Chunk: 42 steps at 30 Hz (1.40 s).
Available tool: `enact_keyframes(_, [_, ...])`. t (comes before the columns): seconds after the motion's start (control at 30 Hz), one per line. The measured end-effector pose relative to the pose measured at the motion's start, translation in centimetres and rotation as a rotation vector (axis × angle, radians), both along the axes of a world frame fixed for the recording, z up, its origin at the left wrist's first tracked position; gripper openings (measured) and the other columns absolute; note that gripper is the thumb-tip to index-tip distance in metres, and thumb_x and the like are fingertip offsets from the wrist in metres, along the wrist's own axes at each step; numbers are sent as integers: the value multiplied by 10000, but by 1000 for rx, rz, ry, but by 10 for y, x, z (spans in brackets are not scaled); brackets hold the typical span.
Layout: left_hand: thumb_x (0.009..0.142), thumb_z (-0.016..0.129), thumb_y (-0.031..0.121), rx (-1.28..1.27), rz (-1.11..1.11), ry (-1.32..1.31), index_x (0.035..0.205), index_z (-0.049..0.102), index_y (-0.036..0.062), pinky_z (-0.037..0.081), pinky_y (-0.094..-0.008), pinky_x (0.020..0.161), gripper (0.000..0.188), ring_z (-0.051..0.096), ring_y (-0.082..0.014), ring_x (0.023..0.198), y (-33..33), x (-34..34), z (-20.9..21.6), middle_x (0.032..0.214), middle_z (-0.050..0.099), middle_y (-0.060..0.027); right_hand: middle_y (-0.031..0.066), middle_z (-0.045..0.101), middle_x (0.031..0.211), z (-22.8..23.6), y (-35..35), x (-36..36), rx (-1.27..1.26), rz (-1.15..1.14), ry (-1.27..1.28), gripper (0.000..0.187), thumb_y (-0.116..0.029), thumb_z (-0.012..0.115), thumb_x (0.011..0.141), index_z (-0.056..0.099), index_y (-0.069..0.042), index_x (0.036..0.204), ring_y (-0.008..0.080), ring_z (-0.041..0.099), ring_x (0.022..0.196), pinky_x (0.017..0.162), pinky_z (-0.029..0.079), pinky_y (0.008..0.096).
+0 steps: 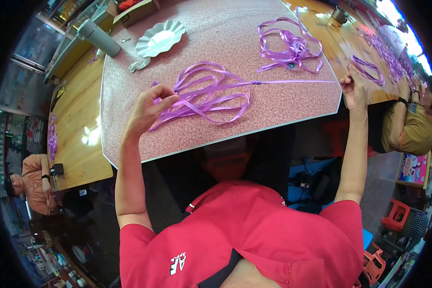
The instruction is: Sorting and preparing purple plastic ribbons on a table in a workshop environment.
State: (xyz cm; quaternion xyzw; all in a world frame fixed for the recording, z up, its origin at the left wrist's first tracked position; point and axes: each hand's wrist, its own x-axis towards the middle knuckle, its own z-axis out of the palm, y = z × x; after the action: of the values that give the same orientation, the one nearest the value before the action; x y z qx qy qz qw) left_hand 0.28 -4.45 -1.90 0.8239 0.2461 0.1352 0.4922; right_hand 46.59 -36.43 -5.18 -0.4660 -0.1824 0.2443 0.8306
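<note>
Between my two hands a purple ribbon is pulled taut above the pink speckled table. A small darker purple knot or binding sits partway along it. My left hand pinches the ribbon at the left, with thumb and fingers closed. Its loose loops spread over the tabletop beside and under that hand. Past the table's right edge, my right hand is closed on the ribbon's other end. A second tangled purple ribbon bundle lies at the far right of the table.
A white fluted dish and a grey tumbler stand at the far left. Wooden tables adjoin on both sides, with more purple ribbon at right. One person sits left; another works at right. A red stool stands behind.
</note>
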Motion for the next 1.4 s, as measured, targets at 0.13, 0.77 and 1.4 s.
enact_keyframes(0.13, [906,687,170,-10,15,1,929,663,17,440,-239,686,156,540,-64,782,8,-20,-9,822,625,0,-25,573,762,-23,7,21,-206,-207,-195,169,-171,667,931,681,-15,994,62,521,602,577,499,265])
enact_keyframes(0.77, [919,682,199,-524,-170,-216,992,629,0,496,-247,640,218,591,-99,684,-58,29,26,782,617,-24,-14,662,862,53,127,-243,-299,699,-648,173,-154,701,908,682,-3,989,39,577,819,727,473,203])
enact_keyframes(1.4, [960,624,286,-516,-188,-176,955,603,11,520,-285,693,276,627,-130,710,-58,28,10,789,640,-45,56,641,1061,36,132,-261,-270,835,-461,220,-129,605,965,627,19,1126,93,611,949,822,490,231])
